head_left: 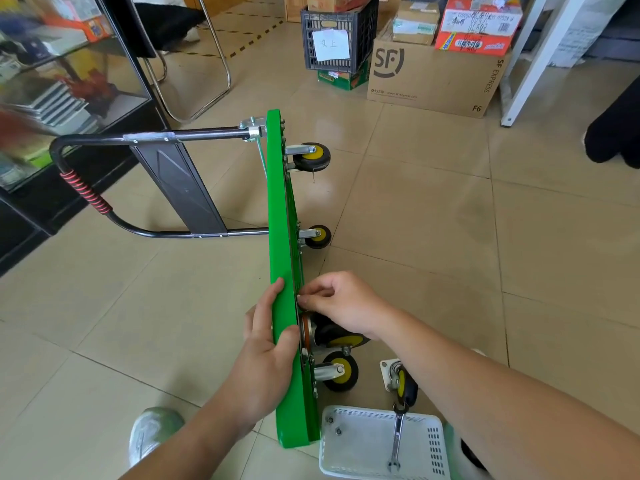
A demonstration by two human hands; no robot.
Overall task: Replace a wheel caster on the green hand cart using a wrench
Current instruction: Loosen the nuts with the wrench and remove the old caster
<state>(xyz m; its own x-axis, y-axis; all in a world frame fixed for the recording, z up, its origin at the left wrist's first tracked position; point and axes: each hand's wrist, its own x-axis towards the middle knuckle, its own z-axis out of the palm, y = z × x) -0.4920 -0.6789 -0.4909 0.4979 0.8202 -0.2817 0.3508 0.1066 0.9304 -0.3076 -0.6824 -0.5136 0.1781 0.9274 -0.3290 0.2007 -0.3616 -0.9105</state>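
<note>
Keep your left hand [266, 341] flat, bracing the cart [280, 202], which stands on edge on the floor [415, 220]. Your right hand [336, 303] pinches what seems a nut at the caster [346, 341] plate: start it square by finger before fetching the wrench [398, 434].

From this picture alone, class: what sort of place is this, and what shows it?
Probably a small shop or stockroom: a glass case of goods at the left, courier cartons and a plastic crate piled on the tiled floor.
</note>
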